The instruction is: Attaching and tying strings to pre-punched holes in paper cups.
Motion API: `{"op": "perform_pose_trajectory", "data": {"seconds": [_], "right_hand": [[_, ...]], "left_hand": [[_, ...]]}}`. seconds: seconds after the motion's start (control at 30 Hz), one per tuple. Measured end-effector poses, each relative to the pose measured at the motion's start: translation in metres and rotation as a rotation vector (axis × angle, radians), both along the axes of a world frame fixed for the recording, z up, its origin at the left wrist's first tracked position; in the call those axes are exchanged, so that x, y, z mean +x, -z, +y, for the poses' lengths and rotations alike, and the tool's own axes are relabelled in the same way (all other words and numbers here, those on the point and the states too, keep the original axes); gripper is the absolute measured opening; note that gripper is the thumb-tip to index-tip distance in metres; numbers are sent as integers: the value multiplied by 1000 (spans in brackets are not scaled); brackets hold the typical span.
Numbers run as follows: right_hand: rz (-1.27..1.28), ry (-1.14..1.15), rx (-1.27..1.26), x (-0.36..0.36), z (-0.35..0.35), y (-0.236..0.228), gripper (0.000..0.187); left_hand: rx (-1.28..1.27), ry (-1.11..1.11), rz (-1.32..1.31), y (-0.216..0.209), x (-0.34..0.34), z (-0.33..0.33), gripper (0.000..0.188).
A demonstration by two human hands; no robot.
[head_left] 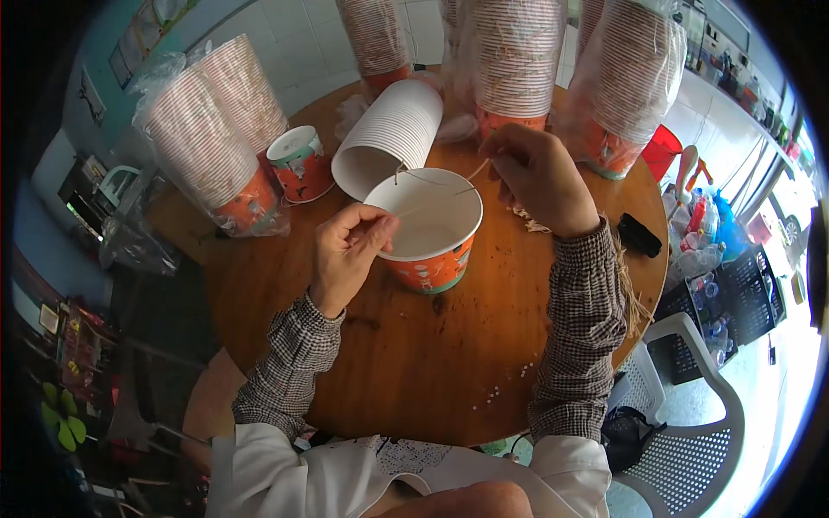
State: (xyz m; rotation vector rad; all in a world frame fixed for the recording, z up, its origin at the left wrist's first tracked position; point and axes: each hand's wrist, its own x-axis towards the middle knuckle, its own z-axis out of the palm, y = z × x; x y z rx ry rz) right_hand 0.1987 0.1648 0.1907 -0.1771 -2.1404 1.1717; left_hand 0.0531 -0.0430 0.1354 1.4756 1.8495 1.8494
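An orange paper bucket (427,269) with a white inside and a green base band stands upright on the table in front of me. A thin cord (442,183) hangs at its far rim and runs across the opening toward my right hand. My right hand (540,177), raised above the bucket's right side, pinches the cord's tan end between thumb and fingers. At the near left rim, my left hand (350,250) is closed in a pinch; what lies between its fingertips is too fine to make out.
A white nested bucket stack (393,134) lies behind, beside an upturned orange bucket (300,164). Plastic-wrapped stacks (518,69) line the far edge of the round wooden table (380,371). Straw-coloured cords (635,293), a black object (639,235) and white beads (492,397) lie on it.
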Motion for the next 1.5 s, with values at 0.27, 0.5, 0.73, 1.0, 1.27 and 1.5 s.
{"op": "perform_pose_trajectory", "data": {"seconds": [0.27, 0.5, 0.73, 1.0, 1.27, 1.5], "right_hand": [[-196, -436, -174, -4, -36, -9, 30], [-211, -593, -269, -35, -47, 15, 35], [-141, -525, -330, -41, -43, 19, 12], [-76, -488, -284, -38, -43, 15, 13], [-137, -500, -262, -38, -49, 12, 12], [-145, -519, -349, -40, -50, 15, 11]], "left_hand": [[-29, 61, 168, -7, 2, 10, 17], [70, 25, 0, -10, 5, 3, 18], [40, -4, -30, -8, -2, -4, 18], [116, -67, -71, -8, -1, -14, 40], [-14, -116, 89, -14, 11, -3, 41], [119, -225, 332, -4, 3, 4, 13]]}}
